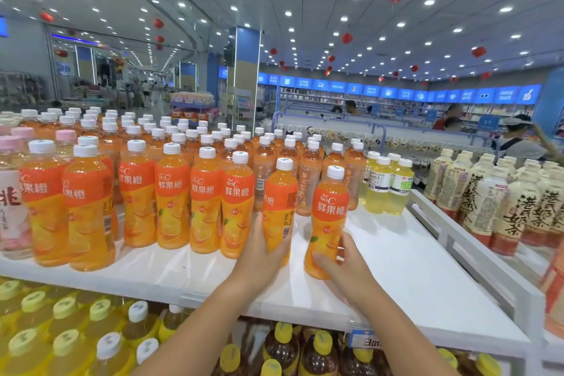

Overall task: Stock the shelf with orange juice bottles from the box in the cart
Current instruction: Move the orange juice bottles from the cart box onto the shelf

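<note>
Fingers (346, 243) of right hand (341, 262) wrap one orange juice bottle (328, 223); left hand (259, 250) clasps second bottle (279, 207) on shelf (412, 268). Risk: left knuckles nudge neighbouring front row (171, 201), toppling it like dominoes.

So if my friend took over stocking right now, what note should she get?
Left hand: wrapped around an orange juice bottle standing on the white shelf.
Right hand: fingers around a second bottle, also on the shelf, at the right end of the front row.
Done: many orange bottles already fill the shelf's left and back.
Left: let go of both, line them up, then fill the bare patch to the right, in front of the pale yellow bottles. The box and cart are out of view.
</note>
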`<state>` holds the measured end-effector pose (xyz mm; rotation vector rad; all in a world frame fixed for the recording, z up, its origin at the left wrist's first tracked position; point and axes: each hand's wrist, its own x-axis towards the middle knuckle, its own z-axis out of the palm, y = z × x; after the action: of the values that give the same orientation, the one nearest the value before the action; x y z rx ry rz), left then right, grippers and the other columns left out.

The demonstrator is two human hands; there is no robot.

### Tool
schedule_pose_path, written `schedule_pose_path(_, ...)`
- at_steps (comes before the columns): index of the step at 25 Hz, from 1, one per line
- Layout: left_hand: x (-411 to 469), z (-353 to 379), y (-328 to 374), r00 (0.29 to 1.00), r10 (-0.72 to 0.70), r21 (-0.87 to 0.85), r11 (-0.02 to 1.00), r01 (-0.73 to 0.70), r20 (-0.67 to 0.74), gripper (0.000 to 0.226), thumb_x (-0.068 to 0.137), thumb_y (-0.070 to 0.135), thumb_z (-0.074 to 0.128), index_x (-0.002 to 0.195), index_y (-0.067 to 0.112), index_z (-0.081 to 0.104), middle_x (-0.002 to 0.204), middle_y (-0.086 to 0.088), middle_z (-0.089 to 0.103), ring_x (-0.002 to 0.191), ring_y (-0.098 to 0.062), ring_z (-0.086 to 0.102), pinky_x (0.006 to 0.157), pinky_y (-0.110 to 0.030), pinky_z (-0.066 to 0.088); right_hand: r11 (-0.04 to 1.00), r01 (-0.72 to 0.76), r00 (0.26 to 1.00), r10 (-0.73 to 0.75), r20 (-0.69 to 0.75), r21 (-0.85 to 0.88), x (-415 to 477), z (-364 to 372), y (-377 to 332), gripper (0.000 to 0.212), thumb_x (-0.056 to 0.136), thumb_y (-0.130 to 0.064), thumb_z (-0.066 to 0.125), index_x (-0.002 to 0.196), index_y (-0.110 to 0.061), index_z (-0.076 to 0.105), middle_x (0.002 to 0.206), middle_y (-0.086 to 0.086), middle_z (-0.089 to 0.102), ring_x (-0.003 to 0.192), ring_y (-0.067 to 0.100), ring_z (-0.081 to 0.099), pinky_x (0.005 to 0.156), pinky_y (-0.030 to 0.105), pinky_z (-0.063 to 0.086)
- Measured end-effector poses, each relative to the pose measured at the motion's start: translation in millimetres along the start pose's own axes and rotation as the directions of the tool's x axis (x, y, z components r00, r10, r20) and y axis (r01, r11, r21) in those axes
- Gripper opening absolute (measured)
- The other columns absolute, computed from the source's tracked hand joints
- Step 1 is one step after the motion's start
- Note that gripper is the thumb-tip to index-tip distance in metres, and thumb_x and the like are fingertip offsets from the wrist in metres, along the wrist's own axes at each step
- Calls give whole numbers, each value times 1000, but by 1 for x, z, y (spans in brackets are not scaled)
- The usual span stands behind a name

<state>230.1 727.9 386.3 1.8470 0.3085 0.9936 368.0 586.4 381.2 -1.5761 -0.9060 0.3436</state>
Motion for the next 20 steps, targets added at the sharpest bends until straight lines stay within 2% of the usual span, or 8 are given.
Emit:
schedule_pose_path(3,-5,-17,-5,986,-63,-24,997,68,153,49,101,27,59,146,38,43,136,24,59,130,1,52,106,-31,45,1000,-17,1000,17,-3,-8,1,-8,10,39,90,-19,73,125,-26,56,117,-8,69,107,12,65,85,29,57)
schedule_pose_path(6,-1,-23,-10,984,-128,22,992,127,120,38,101,25,59,135,42,54,126,24,66,123,-1,59,102,-35,50,1000,-21,1000,21,11,21,6,-10,12,38,86,-26,78,120,-32,62,116,-8,73,110,19,67,94,45,57)
schedule_pose_path(9,2,-19,-6,982,-177,25,984,176,62,31,99,23,63,121,44,60,113,25,71,113,-2,64,92,-27,54,996,-18,999,14,49,83,11,-9,16,45,76,-38,80,119,-34,65,117,-3,74,113,27,67,96,56,55)
schedule_pose_path(13,-3,-7,-4,991,-122,141,982,129,-53,27,95,31,67,119,42,60,107,25,69,101,5,64,85,-25,55,995,3,998,-9,63,100,17,-5,18,48,72,-44,83,117,-36,66,117,-3,73,113,28,67,94,56,55)
schedule_pose_path(17,-3,3,0,989,-42,220,973,73,-142,27,92,35,72,114,42,60,102,26,66,95,10,61,74,-14,48,995,8,999,-11,32,98,22,0,21,38,82,-27,79,117,-32,65,113,-4,74,110,25,68,93,54,57)
schedule_pose_path(20,-1,4,-4,981,8,298,953,50,-193,25,90,40,72,112,39,63,99,24,66,93,1,61,74,-18,49,997,23,1000,-24,12,80,24,7,20,32,89,-19,75,116,-32,62,113,-5,73,108,22,67,90,45,59)
